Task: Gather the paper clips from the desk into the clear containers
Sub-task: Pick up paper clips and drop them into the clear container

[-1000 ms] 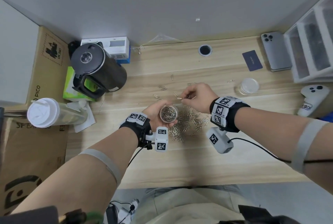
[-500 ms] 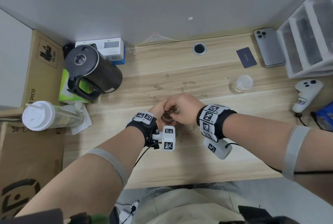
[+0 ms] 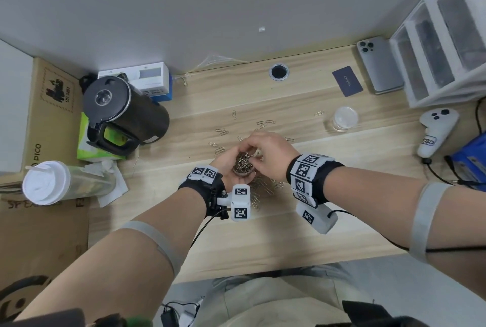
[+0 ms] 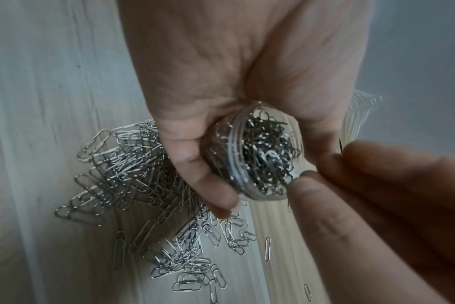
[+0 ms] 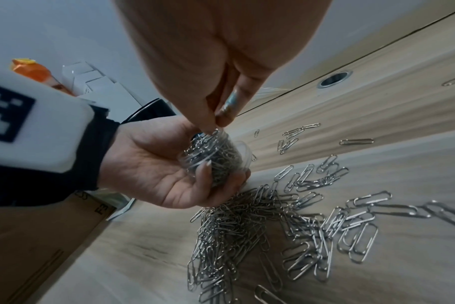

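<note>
My left hand (image 3: 234, 161) grips a small clear container (image 3: 243, 165) packed with silver paper clips and holds it just above the desk. Its thumb and fingers wrap the container's wall (image 5: 213, 158). My right hand (image 3: 252, 153) is over the container's mouth, thumb and fingertip pinched together on the top clips (image 5: 216, 123). Under both hands a big pile of clips (image 5: 247, 226) lies on the wood, also visible in the left wrist view (image 4: 133, 174). Several loose clips (image 3: 222, 131) are scattered beyond it. A second clear container (image 3: 343, 119) stands at the right.
A black kettle (image 3: 126, 113) and a white-lidded cup (image 3: 47, 182) stand at the left. At the back right lie a dark card (image 3: 347, 81) and a phone (image 3: 378, 64), next to a white drawer unit (image 3: 441, 45). A white controller (image 3: 434, 129) lies at the right.
My right hand, which pinched a clip just right of the container a second ago, has moved over its mouth. The left hand has kept the container in nearly the same place.
</note>
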Action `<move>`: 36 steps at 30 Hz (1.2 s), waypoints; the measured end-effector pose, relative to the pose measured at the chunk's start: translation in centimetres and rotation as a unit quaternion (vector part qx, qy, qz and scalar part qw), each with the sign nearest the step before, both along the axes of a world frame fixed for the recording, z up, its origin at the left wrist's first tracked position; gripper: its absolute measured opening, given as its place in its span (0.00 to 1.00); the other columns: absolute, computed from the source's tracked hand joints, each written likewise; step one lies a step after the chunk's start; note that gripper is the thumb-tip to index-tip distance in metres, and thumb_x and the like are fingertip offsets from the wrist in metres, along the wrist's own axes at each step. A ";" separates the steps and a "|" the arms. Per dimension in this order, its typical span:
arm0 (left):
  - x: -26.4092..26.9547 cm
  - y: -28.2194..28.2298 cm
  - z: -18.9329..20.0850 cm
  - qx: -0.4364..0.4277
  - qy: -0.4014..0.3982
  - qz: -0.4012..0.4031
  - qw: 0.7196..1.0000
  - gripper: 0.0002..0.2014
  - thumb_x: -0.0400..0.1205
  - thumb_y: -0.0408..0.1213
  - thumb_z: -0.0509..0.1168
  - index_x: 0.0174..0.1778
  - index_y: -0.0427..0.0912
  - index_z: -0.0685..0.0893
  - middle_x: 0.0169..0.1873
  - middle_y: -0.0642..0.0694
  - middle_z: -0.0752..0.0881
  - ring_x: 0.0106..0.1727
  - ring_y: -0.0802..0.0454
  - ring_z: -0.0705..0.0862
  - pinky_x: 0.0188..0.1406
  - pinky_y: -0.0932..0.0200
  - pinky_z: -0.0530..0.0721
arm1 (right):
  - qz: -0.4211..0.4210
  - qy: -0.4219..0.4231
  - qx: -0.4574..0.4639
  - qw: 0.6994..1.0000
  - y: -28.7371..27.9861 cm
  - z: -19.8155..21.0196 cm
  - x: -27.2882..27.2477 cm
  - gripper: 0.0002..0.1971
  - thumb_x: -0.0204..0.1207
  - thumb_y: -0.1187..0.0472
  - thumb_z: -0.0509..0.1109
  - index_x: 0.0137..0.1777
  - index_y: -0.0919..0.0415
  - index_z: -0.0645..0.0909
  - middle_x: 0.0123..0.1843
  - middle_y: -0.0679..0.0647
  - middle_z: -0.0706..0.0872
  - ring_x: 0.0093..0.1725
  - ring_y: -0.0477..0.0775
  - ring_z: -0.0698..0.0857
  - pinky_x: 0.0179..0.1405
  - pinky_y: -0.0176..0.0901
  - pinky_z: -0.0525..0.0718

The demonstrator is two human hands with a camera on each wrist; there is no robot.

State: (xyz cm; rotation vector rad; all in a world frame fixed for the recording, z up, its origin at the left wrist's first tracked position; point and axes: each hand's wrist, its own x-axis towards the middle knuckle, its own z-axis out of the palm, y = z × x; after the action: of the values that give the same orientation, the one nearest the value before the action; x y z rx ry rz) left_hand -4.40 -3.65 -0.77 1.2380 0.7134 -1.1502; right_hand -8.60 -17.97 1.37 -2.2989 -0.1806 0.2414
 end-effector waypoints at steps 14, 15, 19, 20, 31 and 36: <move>0.0 0.0 -0.2 0.002 0.004 -0.015 1.000 0.12 0.81 0.47 0.71 0.47 0.40 0.85 0.33 0.45 0.88 0.31 0.52 0.87 0.26 0.63 0.84 | -0.013 -0.025 0.028 0.999 -0.1 -0.1 -0.2 0.08 0.71 0.66 0.68 0.48 0.57 0.86 0.47 0.48 0.87 0.47 0.50 0.85 0.50 0.47 0.84; 0.0 0.1 -0.1 0.002 -0.001 -0.023 1.000 0.16 0.81 0.51 0.71 0.48 0.40 0.85 0.34 0.43 0.88 0.30 0.50 0.87 0.23 0.64 0.82 | -0.053 -0.022 0.030 0.998 -0.4 -0.1 0.0 0.08 0.72 0.64 0.68 0.48 0.55 0.85 0.47 0.46 0.85 0.46 0.48 0.84 0.49 0.45 0.85; 0.0 0.4 -0.1 -0.008 -0.001 -0.036 0.999 0.24 0.79 0.58 0.71 0.55 0.39 0.85 0.39 0.40 0.88 0.30 0.47 0.89 0.16 0.65 0.80 | -0.172 0.160 0.015 0.972 -1.7 -1.5 1.5 0.16 0.78 0.56 0.67 0.65 0.53 0.80 0.56 0.45 0.86 0.51 0.48 0.86 0.55 0.46 0.86; 0.0 0.5 -0.1 -0.014 -0.002 -0.039 0.999 0.24 0.79 0.58 0.70 0.56 0.40 0.84 0.38 0.41 0.88 0.30 0.47 0.89 0.16 0.66 0.79 | -0.169 0.241 0.040 0.955 -1.9 -1.8 1.7 0.17 0.80 0.51 0.66 0.66 0.54 0.80 0.54 0.45 0.88 0.50 0.49 0.87 0.53 0.48 0.87; 0.0 0.6 -0.2 -0.013 0.003 -0.047 0.999 0.27 0.80 0.63 0.65 0.59 0.41 0.86 0.40 0.43 0.89 0.30 0.48 0.89 0.17 0.66 0.76 | -0.198 0.308 0.201 0.908 -2.2 -3.1 1.5 0.07 0.81 0.56 0.66 0.46 0.58 0.78 0.42 0.59 0.86 0.32 0.54 0.83 0.28 0.43 0.83; 0.3 0.5 -0.7 -0.013 0.013 -0.019 1.000 0.38 0.78 0.74 0.57 0.59 0.40 0.87 0.40 0.42 0.90 0.31 0.46 0.88 0.20 0.64 0.79 | -0.101 0.268 0.216 0.933 -1.9 -1.7 1.3 0.06 0.80 0.56 0.69 0.46 0.53 0.74 0.46 0.52 0.85 0.45 0.54 0.87 0.46 0.46 0.90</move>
State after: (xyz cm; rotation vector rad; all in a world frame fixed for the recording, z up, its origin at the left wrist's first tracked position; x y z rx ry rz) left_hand -4.10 -3.10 -1.50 1.2218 0.6942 -1.2055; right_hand -7.33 -19.89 -0.38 -1.7244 0.2598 0.6413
